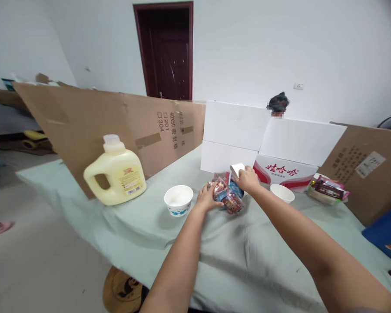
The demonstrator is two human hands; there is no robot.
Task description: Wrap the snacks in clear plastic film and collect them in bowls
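My left hand [206, 199] is curled round the left side of a pile of wrapped snack packets [233, 203], thumb and fingers on the clear and blue wrappers. Just right of it, my right hand [248, 179] is closed on a small white paper cup [236, 168], held tilted at the back of the pile. Its fingers partly cover the cup, and the cup's inside is hidden. A white paper bowl [178, 208] with a blue pattern stands upright left of my left hand. Beyond my right wrist, a second white bowl [282, 193] is partly hidden by the forearm.
A yellow jug [130, 174] stands at the left before a tall cardboard panel [111, 117]. White box panels [230, 130] and a red-and-white carton [285, 171] line the back. A tub of packets [327, 191] sits right, near another cardboard panel [378, 191]. A person's head [278, 103] shows behind.
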